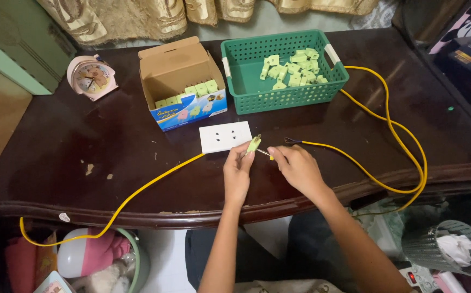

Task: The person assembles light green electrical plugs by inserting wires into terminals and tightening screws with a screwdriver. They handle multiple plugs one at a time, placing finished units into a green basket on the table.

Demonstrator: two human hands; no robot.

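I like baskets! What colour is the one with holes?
Green, with white handles: the basket, seen from the head view.

A pink clock stands left, a wastebasket sits lower right

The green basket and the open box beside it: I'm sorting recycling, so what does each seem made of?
The green perforated basket looks like moulded plastic: even colour, regular grid holes, slight sheen. The open brown box looks like matte cardboard, with folded flaps and a printed front.
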